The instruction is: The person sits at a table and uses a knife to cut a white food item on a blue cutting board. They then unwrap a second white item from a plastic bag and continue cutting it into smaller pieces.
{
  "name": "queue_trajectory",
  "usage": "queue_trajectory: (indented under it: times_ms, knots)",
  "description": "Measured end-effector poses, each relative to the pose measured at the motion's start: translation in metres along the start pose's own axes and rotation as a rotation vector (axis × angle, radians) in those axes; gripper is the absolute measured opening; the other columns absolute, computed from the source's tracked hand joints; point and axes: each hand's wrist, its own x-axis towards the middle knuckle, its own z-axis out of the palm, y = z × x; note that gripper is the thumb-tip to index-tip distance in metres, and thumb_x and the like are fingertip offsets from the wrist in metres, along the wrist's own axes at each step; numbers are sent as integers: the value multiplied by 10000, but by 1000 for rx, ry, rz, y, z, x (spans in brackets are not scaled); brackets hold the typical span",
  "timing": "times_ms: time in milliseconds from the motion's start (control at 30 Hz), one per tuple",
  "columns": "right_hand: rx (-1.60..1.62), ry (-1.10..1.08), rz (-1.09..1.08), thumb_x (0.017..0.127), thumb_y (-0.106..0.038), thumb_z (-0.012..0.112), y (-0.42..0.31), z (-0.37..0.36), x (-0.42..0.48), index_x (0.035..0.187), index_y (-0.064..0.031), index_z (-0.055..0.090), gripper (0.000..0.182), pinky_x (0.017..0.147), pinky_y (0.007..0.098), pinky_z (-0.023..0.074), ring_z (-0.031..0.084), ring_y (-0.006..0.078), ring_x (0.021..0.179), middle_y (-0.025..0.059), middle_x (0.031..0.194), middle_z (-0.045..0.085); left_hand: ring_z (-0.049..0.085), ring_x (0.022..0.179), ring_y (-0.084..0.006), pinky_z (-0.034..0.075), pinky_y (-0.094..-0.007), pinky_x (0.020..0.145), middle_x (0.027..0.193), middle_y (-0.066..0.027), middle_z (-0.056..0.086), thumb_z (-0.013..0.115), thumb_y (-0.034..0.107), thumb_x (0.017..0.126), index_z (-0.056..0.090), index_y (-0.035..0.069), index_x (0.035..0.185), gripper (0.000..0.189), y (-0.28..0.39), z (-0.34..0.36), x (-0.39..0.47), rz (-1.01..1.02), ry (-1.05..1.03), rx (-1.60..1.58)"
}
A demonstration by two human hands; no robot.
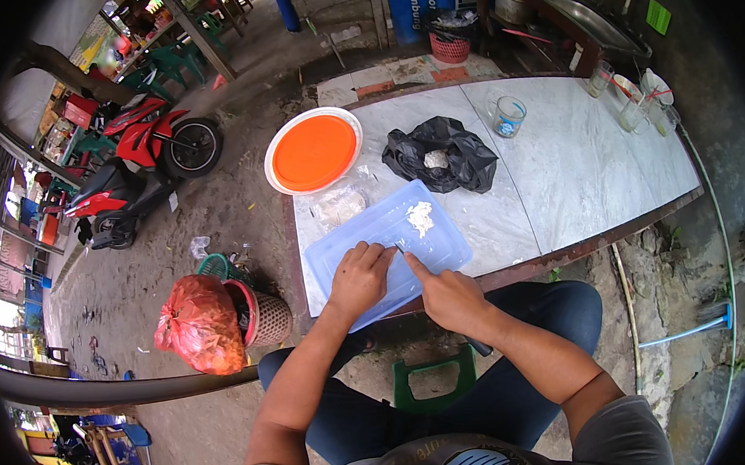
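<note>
A translucent blue plastic tray or lid [329, 261] lies at the table's near left corner. My left hand [361, 275] rests over its middle, fingers bunched and pointing toward the knife; anything beneath the fingertips is hidden. In my right hand [456, 297] is a small knife [399, 249], index finger stretched along it, most of the blade covered. The blade's visible bit is beside my left fingertips. On the tray's far right part sits a small heap of white chopped pieces [420, 219], with a few scraps scattered nearer the knife.
Beyond the tray, a black plastic bag [400, 154] holds pale contents [436, 159]. Left of it are a clear plastic bag [340, 206] and an orange lid [314, 153] on a white rim. A glass mug [508, 119] stands farther right. A waste basket [269, 319] is at floor left.
</note>
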Motion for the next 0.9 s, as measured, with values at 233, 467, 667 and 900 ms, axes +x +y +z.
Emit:
queue_trajectory:
  times_ms: [233, 467, 667, 900]
  knots:
    - [-23, -35, 14, 905, -53, 576, -2, 2, 2, 1648, -54, 372, 771, 662, 602, 566, 699, 490, 672, 267, 712, 693, 620, 908, -261, 521, -384, 778, 981, -64, 624, 682, 38, 837, 760, 32, 1164, 336, 1, 1, 1, 3, -35, 27]
    - [-21, -45, 1, 897, -50, 588, -2, -1, 3, 1630, -11, 375, 764, 697, 592, 570, 715, 477, 727, 258, 776, 715, 616, 898, -266, 521, -387, 777, 970, -66, 621, 688, 37, 831, 763, 33, 1154, 332, 1, 1, 1, 0, -18, 31]
    - [3, -28, -7, 901, -47, 580, -1, 0, 3, 1635, -34, 378, 761, 694, 599, 568, 705, 490, 707, 265, 746, 703, 617, 900, -269, 522, -388, 779, 969, -64, 623, 689, 30, 829, 765, 38, 1157, 337, 0, 2, 0, -2, -14, 23]
    - [-34, -52, 4, 890, -46, 603, -3, -6, 2, 1623, 1, 377, 769, 690, 585, 574, 716, 469, 717, 250, 771, 716, 623, 894, -265, 525, -388, 782, 973, -61, 637, 698, 17, 840, 769, 38, 1150, 318, 1, 1, 0, -15, 9, 0]
